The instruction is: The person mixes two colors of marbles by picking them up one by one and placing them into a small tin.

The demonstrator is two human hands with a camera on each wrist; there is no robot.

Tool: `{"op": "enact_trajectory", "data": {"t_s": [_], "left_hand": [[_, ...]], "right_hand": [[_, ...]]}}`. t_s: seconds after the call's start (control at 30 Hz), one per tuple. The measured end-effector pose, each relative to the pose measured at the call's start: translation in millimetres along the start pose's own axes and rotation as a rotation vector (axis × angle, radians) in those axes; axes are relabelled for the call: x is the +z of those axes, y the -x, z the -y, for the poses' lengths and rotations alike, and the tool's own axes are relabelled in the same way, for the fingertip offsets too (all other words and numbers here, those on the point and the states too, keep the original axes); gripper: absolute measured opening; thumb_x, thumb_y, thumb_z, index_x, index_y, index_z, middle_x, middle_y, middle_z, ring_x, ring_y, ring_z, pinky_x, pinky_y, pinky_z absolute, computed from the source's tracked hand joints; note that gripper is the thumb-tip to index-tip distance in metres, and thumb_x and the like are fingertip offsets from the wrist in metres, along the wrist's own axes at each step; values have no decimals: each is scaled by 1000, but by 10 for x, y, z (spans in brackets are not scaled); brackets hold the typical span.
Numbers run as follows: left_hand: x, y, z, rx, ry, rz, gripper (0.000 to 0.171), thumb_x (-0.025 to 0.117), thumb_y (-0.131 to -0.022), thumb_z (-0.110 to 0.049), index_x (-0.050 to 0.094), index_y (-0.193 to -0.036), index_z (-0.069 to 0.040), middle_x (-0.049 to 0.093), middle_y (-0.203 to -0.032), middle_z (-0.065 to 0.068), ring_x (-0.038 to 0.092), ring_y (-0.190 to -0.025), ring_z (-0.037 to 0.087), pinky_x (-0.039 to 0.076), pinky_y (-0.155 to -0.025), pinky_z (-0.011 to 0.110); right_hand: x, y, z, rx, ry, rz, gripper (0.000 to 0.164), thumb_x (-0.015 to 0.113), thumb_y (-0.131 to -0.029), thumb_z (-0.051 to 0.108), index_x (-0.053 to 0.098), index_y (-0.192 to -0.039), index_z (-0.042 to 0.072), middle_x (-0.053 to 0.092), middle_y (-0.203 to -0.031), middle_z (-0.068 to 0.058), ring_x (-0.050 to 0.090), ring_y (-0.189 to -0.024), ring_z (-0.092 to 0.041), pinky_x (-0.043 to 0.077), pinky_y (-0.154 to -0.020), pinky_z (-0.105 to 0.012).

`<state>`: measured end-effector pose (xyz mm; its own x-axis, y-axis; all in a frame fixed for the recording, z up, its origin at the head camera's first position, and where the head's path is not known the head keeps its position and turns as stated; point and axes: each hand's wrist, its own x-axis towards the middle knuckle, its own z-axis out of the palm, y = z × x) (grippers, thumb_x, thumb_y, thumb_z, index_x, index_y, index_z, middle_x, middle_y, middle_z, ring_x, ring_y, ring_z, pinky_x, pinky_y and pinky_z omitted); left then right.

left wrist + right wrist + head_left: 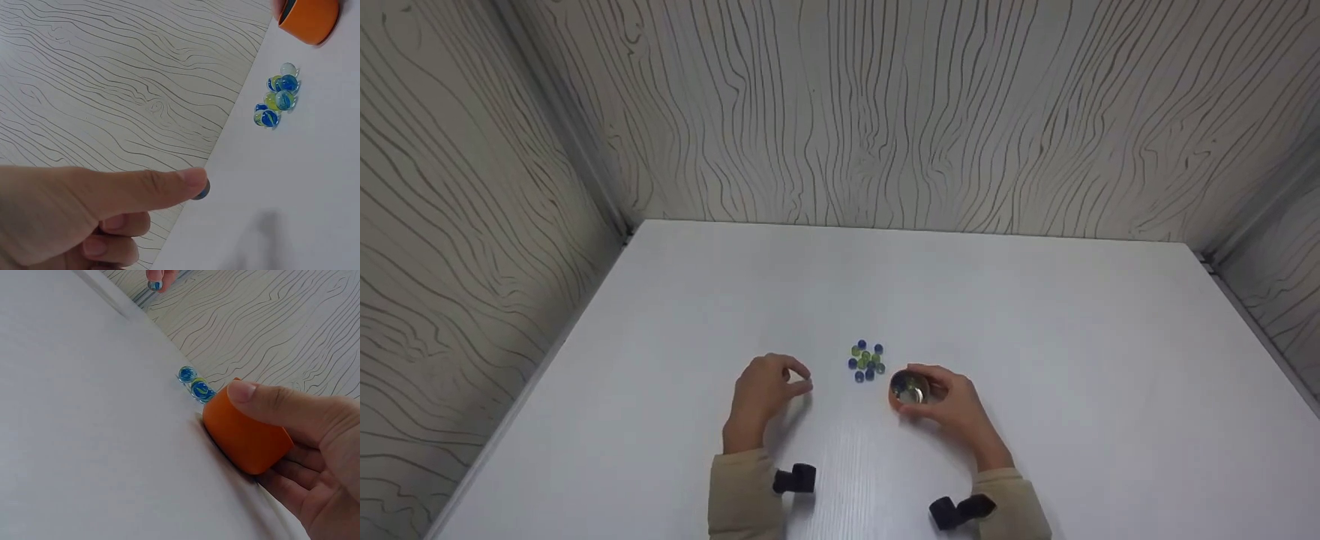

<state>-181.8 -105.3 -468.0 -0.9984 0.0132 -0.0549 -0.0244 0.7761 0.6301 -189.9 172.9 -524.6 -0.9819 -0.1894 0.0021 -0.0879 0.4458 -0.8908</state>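
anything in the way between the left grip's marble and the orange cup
Only the loose marbles, on the table between the left grip and the cup, mostly toward the far side. They sit low, so the held marble could probably pass over. Nothing else visible stands there.

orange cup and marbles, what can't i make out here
Orange cup: contents hidden by its wall, right wrist view; too small to count, head view.
Held marble: mostly behind the left thumb, left wrist view.
Loose marbles: some behind the cup, right wrist view.
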Motion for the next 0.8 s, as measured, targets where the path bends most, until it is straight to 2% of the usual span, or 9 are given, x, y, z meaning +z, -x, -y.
{"op": "enact_trajectory", "data": {"t_s": [0.2,0.43,0.8], "left_hand": [[45,-15,-61,9,10,12,12,75,-81,-15,76,-93,-13,69,-95,11,59,-84,19,48,-73,34],[84,-18,-115,28,43,31,14,74,-83,-15,76,-97,-12,70,-103,13,62,-93,23,52,-82,41],[157,-16,-245,107,49,76,15,73,-83,-12,75,-98,-10,71,-107,14,64,-95,25,53,-83,42]], "right_hand": [[-10,6,-6,-11,-19,2,64,85,-70,19,60,-126,1,61,-131,-22,56,-125,-38,48,-103,-40],[-12,6,-1,0,-34,0,64,85,-71,19,60,-126,1,61,-131,-22,56,-125,-38,48,-103,-40],[0,6,5,-2,-19,-2,62,85,-71,18,61,-126,2,61,-131,-21,56,-126,-38,46,-104,-42]]}}
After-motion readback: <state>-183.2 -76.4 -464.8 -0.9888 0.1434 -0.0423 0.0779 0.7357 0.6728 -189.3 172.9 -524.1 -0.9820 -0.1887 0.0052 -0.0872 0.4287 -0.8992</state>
